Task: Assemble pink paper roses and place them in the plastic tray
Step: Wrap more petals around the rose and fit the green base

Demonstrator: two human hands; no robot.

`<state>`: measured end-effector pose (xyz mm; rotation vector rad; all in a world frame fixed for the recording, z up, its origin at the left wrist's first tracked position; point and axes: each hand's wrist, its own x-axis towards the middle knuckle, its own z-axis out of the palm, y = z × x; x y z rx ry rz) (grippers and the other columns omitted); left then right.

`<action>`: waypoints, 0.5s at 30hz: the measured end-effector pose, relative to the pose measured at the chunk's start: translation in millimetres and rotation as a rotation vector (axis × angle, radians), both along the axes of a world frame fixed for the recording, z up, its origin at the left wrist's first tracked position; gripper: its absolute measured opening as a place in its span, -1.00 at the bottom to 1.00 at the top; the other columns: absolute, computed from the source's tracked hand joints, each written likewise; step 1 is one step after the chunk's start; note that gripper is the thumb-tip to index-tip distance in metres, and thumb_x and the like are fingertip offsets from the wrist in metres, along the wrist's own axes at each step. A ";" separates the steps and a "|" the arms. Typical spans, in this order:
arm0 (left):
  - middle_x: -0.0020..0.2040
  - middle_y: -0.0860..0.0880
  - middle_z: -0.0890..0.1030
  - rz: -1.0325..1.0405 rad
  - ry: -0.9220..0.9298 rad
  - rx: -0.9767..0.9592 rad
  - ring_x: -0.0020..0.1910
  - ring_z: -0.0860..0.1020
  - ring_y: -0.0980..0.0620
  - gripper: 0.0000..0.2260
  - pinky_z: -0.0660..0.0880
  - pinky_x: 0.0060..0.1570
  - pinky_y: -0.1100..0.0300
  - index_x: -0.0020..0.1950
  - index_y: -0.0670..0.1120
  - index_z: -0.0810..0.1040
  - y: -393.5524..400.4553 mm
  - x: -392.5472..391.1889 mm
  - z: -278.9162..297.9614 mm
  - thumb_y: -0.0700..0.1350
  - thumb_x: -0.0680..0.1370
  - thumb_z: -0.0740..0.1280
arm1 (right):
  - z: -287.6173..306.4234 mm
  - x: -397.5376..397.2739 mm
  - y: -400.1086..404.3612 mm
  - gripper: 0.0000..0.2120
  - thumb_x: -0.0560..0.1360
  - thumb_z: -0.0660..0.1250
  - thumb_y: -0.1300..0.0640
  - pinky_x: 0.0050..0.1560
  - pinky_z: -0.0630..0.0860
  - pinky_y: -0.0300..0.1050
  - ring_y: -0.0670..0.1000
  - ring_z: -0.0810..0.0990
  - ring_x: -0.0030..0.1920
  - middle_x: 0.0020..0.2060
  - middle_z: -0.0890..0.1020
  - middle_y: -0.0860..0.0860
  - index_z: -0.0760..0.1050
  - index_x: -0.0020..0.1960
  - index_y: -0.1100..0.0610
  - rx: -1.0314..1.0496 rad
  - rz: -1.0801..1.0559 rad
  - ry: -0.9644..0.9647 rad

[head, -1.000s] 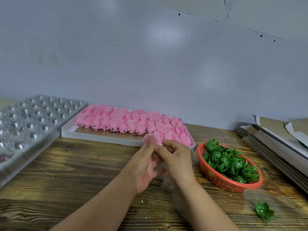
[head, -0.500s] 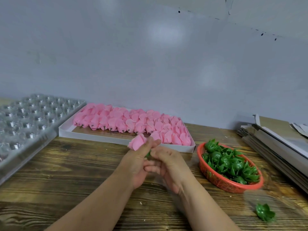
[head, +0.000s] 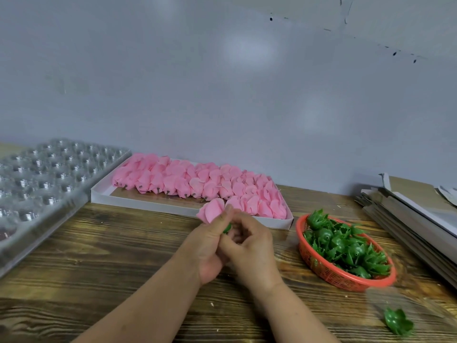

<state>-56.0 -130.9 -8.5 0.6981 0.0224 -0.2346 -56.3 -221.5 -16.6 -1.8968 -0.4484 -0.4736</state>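
Observation:
My left hand holds a pink paper rose by its base, the bloom sticking up above the thumb. A green plastic calyx shows between the two hands, and my right hand curls its fingers round it against the left hand. Behind them a white flat box holds several rows of pink rose heads. The clear plastic tray with round cells lies at the far left. An orange basket of green calyxes stands to the right.
A single green calyx lies on the wooden table at the front right. Stacked flat cardboard sheets fill the right edge. A grey wall runs close behind the table.
The hands drew back from the white box toward me with one pink rose lifted out; the green calyx now sits between the hands under the bloom.

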 end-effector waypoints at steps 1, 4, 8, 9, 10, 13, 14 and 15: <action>-0.32 -0.08 0.64 0.012 0.000 -0.001 -0.35 0.64 0.06 -0.66 0.60 -0.31 0.23 -0.07 -0.16 0.61 0.0 0.4 -0.7 0.04 0.30 0.43 | 0.7 -1.0 0.4 -0.81 0.27 0.40 0.10 -0.32 0.41 -0.20 -0.16 0.42 -0.38 -0.40 0.52 -0.08 0.59 -0.11 0.03 0.004 0.005 -0.011; -0.26 -0.10 0.67 0.041 0.028 -0.034 -0.29 0.67 0.02 -0.60 0.61 -0.31 0.19 -0.04 -0.18 0.62 -1.3 -0.2 -0.4 0.09 0.30 0.42 | 1.3 -3.6 -0.5 -0.72 0.34 0.41 0.12 -0.22 0.49 -0.26 -0.16 0.54 -0.25 -0.24 0.58 -0.19 0.52 -0.01 -0.16 -0.069 -0.010 -0.153; -0.12 -0.10 0.71 0.007 0.048 -0.022 -0.19 0.69 0.01 -0.61 0.61 -0.31 0.17 0.00 -0.10 0.66 -0.4 -3.3 2.0 0.11 0.29 0.41 | 0.1 -5.0 0.7 -0.76 0.34 0.42 0.10 -0.20 0.52 -0.13 -0.11 0.54 -0.25 -0.24 0.62 -0.07 0.57 -0.05 -0.18 -0.068 -0.057 -0.205; -0.14 -0.09 0.71 -0.012 0.048 -0.014 -0.20 0.69 0.02 -0.59 0.61 -0.31 0.16 0.02 -0.09 0.65 0.3 -4.0 2.7 0.11 0.29 0.41 | 1.3 -5.9 1.8 -0.75 0.32 0.43 0.09 -0.21 0.52 -0.16 -0.10 0.54 -0.26 -0.25 0.62 -0.06 0.57 -0.10 -0.24 -0.011 -0.045 -0.151; -0.15 -0.09 0.71 -0.034 0.044 -0.014 -0.19 0.69 0.02 -0.59 0.61 -0.31 0.16 0.05 -0.09 0.64 0.8 -4.3 3.5 0.10 0.29 0.41 | 2.7 -6.3 2.4 -0.74 0.30 0.43 0.08 -0.22 0.52 -0.20 -0.11 0.54 -0.28 -0.26 0.63 -0.06 0.58 -0.12 -0.27 0.044 -0.030 -0.094; -0.09 -0.11 0.70 -0.064 0.011 -0.044 -0.15 0.69 0.01 -0.61 0.63 -0.24 0.15 0.06 -0.13 0.63 3.4 -3.7 3.4 0.02 0.30 0.42 | 6.9 -5.0 0.9 -0.80 0.27 0.43 0.14 -0.33 0.42 -0.31 -0.17 0.44 -0.38 -0.40 0.56 -0.13 0.62 -0.15 -0.10 0.122 0.026 0.019; -0.10 -0.11 0.70 -0.057 -0.006 -0.039 -0.16 0.69 0.00 -0.66 0.63 -0.21 0.14 0.02 -0.13 0.65 4.6 -2.7 2.2 -0.01 0.31 0.42 | 8.1 -4.4 0.4 -0.82 0.29 0.44 0.22 -0.34 0.40 -0.32 -0.19 0.41 -0.40 -0.45 0.52 -0.14 0.63 -0.15 -0.01 0.155 0.073 0.057; -0.11 -0.11 0.70 -0.051 -0.030 -0.019 -0.16 0.68 0.01 -0.72 0.63 -0.18 0.13 -0.05 -0.13 0.68 5.7 -1.6 1.1 -0.02 0.31 0.41 | 8.8 -3.8 0.0 -0.80 0.32 0.44 0.32 -0.34 0.40 -0.32 -0.19 0.41 -0.41 -0.47 0.51 -0.13 0.63 -0.15 0.06 0.205 0.128 0.110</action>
